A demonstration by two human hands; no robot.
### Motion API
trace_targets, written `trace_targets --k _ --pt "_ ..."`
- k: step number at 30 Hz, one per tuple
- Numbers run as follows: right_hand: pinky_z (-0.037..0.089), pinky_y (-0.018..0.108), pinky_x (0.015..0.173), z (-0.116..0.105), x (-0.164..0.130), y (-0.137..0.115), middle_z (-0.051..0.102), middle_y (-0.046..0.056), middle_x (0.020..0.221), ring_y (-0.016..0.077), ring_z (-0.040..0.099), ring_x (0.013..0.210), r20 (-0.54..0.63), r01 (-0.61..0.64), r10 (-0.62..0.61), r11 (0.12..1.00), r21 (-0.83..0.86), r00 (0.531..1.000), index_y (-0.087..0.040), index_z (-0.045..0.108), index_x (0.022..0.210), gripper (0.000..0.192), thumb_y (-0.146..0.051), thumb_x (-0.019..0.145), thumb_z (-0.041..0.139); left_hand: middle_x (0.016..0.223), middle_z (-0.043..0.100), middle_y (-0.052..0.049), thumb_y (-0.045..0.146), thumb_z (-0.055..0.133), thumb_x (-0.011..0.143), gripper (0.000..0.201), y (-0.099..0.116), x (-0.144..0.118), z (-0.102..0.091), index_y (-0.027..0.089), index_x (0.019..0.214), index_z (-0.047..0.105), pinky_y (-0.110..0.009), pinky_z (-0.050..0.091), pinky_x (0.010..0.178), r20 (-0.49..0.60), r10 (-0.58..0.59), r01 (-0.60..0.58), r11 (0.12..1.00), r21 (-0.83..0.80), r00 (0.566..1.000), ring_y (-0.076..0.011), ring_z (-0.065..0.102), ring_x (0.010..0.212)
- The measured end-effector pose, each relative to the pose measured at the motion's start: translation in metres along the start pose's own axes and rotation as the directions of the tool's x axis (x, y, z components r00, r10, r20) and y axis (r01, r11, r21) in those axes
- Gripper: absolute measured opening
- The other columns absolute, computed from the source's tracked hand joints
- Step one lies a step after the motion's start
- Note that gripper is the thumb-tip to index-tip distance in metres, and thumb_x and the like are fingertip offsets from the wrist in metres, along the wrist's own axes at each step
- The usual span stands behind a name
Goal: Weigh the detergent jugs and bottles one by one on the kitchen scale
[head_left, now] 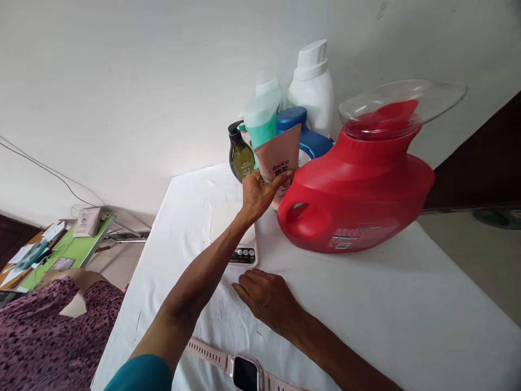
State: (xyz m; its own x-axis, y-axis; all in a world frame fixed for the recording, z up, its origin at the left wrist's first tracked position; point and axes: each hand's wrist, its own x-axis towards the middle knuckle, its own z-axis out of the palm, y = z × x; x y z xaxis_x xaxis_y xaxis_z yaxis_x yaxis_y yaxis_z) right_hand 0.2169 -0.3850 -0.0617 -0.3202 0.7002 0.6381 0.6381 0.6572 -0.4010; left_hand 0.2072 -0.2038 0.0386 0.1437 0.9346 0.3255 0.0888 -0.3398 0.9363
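Up at the far end of the desk (pixel 366 304), the left hand (pixel 256 194) grips a pink tube (pixel 280 155) by its lower part, fingers closed around it. That tube stands upright just in front of a cluster of bottles, right beside a big red jug (pixel 358 190) and above a white scale (pixel 234 231). Nearer the body, the right hand (pixel 268 298) lies flat and open on the white cloth, holding nothing, well apart from the tube.

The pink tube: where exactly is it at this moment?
In the head view, the pink tube stands inverted at the table's far end, gripped by the left hand, between the dark olive bottle and the red detergent jug.
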Motion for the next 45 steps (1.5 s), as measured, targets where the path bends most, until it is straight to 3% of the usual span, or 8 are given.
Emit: trace_targets --k 5,9,13,20,29,36,42,45 --pt "0.029 0.029 0.057 0.001 0.0 0.001 0.055 0.0 0.063 0.0121 0.048 0.057 0.0 -0.005 0.005 1.0 0.021 1.0 -0.018 0.054 0.069 0.038 -0.018 0.105 0.044 0.078 0.076 -0.007 0.049 0.08 0.076 0.033 0.02 0.007 -0.024 0.017 0.074 0.074 -0.035 0.057 0.069 -0.067 0.073 -0.078 0.995 -0.065 0.995 -0.02 0.07 0.075" --pt "0.028 0.029 0.058 0.002 -0.001 0.002 0.055 0.0 0.064 0.0119 0.047 0.058 -0.003 0.008 -0.008 1.0 0.029 1.0 -0.018 0.053 0.069 0.037 -0.019 0.106 0.044 0.087 0.077 -0.006 0.048 0.081 0.077 0.031 0.053 0.004 -0.063 0.018 0.083 0.076 -0.04 0.06 0.077 -0.09 0.188 -0.194 0.979 -0.064 0.978 -0.0228 0.073 0.084" --pt "0.028 0.03 0.058 0.001 -0.001 0.003 0.055 0.0 0.064 0.0119 0.047 0.058 0.002 0.012 -0.012 1.0 0.029 1.0 -0.018 0.053 0.069 0.038 -0.021 0.106 0.045 0.085 0.078 -0.006 0.046 0.082 0.076 0.03 0.065 -0.014 -0.105 0.017 0.083 0.077 -0.039 0.061 0.077 -0.092 0.188 -0.187 0.982 0.027 0.978 -0.0231 0.074 0.083" --pt "0.029 0.028 0.058 -0.002 0.001 0.003 0.053 -0.001 0.064 0.0105 0.045 0.056 0.024 0.001 -0.003 0.999 0.052 1.0 -0.019 0.051 0.068 0.038 -0.022 0.106 0.047 0.09 0.08 -0.009 0.045 0.082 0.076 0.03 0.037 -0.042 -0.144 0.016 0.084 0.079 -0.038 0.062 0.076 -0.113 0.103 -0.095 0.993 0.073 0.988 -0.0243 0.075 0.084" --pt "0.03 0.027 0.057 -0.002 0.002 0.004 0.049 -0.003 0.062 0.01 0.043 0.055 0.003 -0.006 0.005 0.996 0.089 1.0 -0.019 0.048 0.068 0.038 -0.022 0.105 0.05 0.087 0.079 -0.005 0.042 0.082 0.077 0.026 0.03 -0.045 -0.142 0.017 0.083 0.078 -0.037 0.062 0.075 -0.105 0.081 -0.074 0.995 0.069 0.991 -0.0216 0.074 0.079" --pt "0.031 0.027 0.058 -0.004 0.003 0.001 0.049 -0.003 0.062 0.0098 0.043 0.054 -0.009 0.008 -0.007 0.995 0.096 1.0 -0.019 0.048 0.068 0.038 -0.022 0.105 0.05 0.093 0.078 -0.007 0.05 0.079 0.079 0.035 0.031 -0.054 -0.143 0.017 0.09 0.076 -0.037 0.06 0.079 -0.006 0.091 -0.089 0.982 0.168 0.996 -0.0223 0.073 0.087" --pt "0.032 0.027 0.058 -0.003 0.001 0.003 0.049 -0.003 0.062 0.0097 0.044 0.056 -0.007 0.012 -0.011 0.996 0.091 1.0 -0.018 0.049 0.068 0.037 -0.022 0.105 0.051 0.123 0.071 -0.011 0.066 0.028 0.101 0.063 0.004 -0.07 -0.173 0.021 0.121 0.066 -0.038 0.057 0.09 -0.084 0.102 -0.068 0.938 0.34 0.991 -0.0235 0.068 0.113" --pt "0.032 0.027 0.058 -0.001 0.001 0.004 0.049 -0.003 0.062 0.0099 0.044 0.056 -0.009 0.021 -0.02 0.996 0.087 1.0 -0.018 0.049 0.068 0.037 -0.021 0.105 0.051 0.141 0.062 -0.014 0.063 0.026 0.102 0.064 -0.026 -0.081 -0.198 0.02 0.137 0.058 -0.043 0.05 0.107 -0.124 -0.006 0.074 0.828 0.555 0.992 -0.0256 0.06 0.129"
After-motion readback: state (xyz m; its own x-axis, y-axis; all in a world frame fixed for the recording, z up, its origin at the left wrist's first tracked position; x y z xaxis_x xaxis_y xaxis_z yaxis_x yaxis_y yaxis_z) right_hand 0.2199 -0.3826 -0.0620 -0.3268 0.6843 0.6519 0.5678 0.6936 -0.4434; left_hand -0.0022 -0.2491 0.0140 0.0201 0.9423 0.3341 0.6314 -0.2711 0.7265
